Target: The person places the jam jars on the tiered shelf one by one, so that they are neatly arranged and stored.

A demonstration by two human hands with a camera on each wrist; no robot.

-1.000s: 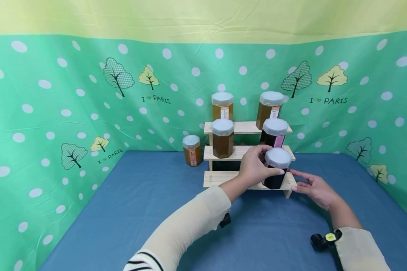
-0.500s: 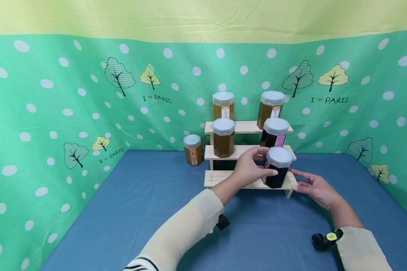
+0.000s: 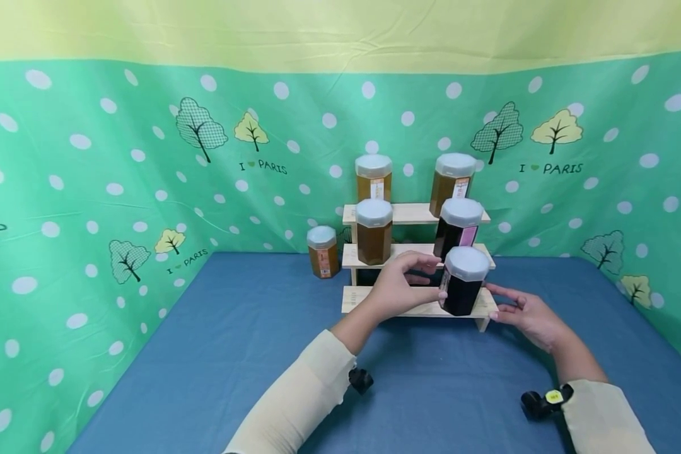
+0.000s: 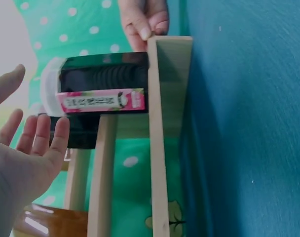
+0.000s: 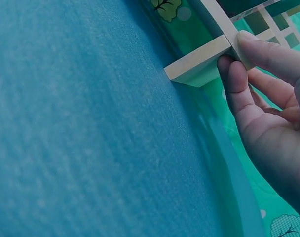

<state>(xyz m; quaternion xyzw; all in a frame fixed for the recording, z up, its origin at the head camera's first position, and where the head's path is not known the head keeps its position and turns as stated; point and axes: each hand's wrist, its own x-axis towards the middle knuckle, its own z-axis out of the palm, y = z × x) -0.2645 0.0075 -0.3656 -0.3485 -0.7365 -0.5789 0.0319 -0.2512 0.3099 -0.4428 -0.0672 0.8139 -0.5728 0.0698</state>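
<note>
A dark jar (image 3: pixel 462 295) with a pale translucent lid stands upright at the right end of the lowest step of a three-tier wooden stand (image 3: pixel 357 299). In the left wrist view a pink label shows on the dark jar (image 4: pixel 103 101). Just left of it is my left hand (image 3: pixel 400 287), fingers spread and relaxed, holding nothing. My right hand (image 3: pixel 528 318) pinches the right end of the lowest step. Close up in the right wrist view, the thumb and a finger of the right hand (image 5: pixel 268 94) lie on either side of the board's edge.
The middle tier bears an amber jar (image 3: pixel 373 236) and a dark jar with a pink label (image 3: pixel 456 230). On the top tier are two more amber-brown jars (image 3: pixel 373 183). A smaller amber jar (image 3: pixel 323 255) stands on the blue cloth (image 3: pixel 250 328) left of the stand.
My left hand has let go of the dark jar on the lowest step and drawn back to the left. The right hand has stayed at the step's end.
</note>
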